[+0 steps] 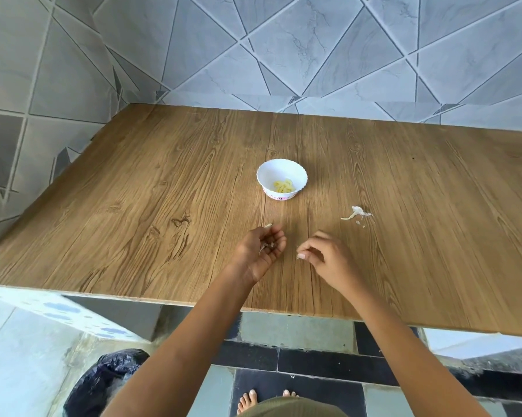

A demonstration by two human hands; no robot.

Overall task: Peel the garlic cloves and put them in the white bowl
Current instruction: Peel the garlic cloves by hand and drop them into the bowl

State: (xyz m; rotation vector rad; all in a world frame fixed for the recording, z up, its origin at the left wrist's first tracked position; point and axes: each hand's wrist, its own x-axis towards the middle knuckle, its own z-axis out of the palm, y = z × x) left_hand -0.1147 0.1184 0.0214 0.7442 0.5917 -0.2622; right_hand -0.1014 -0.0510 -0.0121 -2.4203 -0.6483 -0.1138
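Lightly: L fingers (279,240), R fingers (311,251) round peels (265,247)

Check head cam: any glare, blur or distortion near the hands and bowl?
Head view: soft even light, no glare; white bowl and loose peels sharp; wide-angle skews table edges; garlic skins in left hand and scrap pinched by right hand too small to resolve.

Both my bare arms reach forward, hands side by side and a little apart.
My left hand (255,254) lies palm up, fingers curled round bits of peel (264,247). My right hand (324,254) faces down, knuckles raised, thumb and forefinger pinching a small scrap (300,256).
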